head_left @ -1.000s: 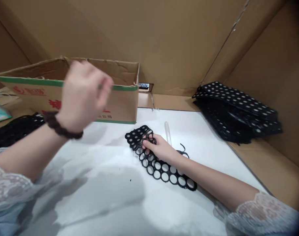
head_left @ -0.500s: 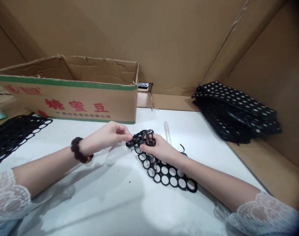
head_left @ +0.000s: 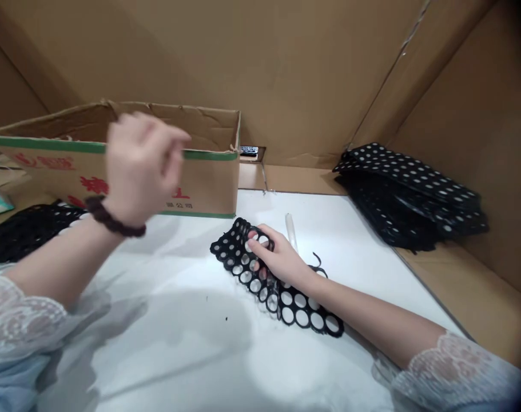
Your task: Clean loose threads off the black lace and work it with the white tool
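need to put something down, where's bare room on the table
The widest bare patch of white tabletop lies nearest the camera, between left forearm and right forearm, save one dark speck. Another lies between the whitish translucent tube and black white-dotted stack. Crowded: the centre, where the right hand grips a black holed sheet.

Box [head_left: 209, 183]: matt brown cardboard, rough torn rim. Tabletop [head_left: 178, 343]: smooth white, slight sheen. Perforated black piece [head_left: 238, 266]: looks like cloth. Sleeve [head_left: 453, 366]: sheer lace. Stick [head_left: 291, 232]: translucent, plastic-looking.
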A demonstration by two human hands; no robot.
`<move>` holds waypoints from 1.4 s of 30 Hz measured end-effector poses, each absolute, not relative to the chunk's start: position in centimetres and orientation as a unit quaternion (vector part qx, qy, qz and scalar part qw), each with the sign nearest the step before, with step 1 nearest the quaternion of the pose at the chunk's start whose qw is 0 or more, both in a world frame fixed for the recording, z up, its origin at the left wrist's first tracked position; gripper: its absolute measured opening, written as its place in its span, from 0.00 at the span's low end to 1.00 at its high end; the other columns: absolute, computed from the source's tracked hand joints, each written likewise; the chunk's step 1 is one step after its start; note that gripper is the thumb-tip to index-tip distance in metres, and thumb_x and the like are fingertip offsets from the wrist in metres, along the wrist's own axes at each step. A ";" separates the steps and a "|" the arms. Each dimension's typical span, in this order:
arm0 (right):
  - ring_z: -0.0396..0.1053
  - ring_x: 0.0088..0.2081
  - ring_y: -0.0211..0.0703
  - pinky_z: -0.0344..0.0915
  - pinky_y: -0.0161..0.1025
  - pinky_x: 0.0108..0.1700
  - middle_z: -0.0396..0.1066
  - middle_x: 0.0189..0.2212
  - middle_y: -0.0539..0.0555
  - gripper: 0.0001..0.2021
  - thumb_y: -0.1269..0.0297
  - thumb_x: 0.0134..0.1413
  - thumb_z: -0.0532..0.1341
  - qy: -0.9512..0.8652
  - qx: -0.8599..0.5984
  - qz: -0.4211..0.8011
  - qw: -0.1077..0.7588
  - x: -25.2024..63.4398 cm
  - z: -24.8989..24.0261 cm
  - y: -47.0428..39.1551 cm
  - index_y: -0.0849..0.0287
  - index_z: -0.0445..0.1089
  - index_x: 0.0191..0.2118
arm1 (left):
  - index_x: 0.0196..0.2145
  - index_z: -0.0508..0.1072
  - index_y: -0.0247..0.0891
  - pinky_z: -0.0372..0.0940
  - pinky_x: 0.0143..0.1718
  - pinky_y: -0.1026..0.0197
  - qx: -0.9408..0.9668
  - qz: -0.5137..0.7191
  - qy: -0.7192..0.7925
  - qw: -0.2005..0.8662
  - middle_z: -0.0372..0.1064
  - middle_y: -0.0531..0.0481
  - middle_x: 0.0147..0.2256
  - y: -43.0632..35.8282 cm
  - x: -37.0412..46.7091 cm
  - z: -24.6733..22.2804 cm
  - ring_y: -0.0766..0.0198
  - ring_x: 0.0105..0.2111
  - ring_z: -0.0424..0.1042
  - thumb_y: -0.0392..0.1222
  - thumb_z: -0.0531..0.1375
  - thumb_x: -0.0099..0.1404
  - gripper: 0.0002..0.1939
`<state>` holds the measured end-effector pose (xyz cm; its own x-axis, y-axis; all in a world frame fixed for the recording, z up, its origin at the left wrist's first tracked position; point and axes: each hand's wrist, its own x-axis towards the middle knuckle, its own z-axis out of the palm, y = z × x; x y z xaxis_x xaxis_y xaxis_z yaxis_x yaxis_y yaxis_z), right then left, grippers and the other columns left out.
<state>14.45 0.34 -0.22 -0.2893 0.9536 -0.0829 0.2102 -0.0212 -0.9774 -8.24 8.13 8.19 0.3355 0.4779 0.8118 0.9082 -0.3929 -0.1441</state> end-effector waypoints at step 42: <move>0.55 0.16 0.29 0.55 0.29 0.19 0.58 0.14 0.45 0.10 0.59 0.51 0.55 -0.651 -0.452 0.538 0.288 14.7 0.0 0.5 0.62 0.63 0.29 | 0.27 0.64 0.37 0.53 0.25 0.67 -0.901 -0.088 -0.380 -0.191 0.64 0.53 0.24 2.6 -3.1 2.3 0.68 0.23 0.61 0.50 0.50 0.61 0.14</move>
<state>14.66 0.54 0.03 -0.4252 0.8982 -0.1119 0.2794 0.0126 -0.9601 -3.15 2.64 2.30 0.6951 0.7187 0.0134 0.6514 -0.6376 0.4113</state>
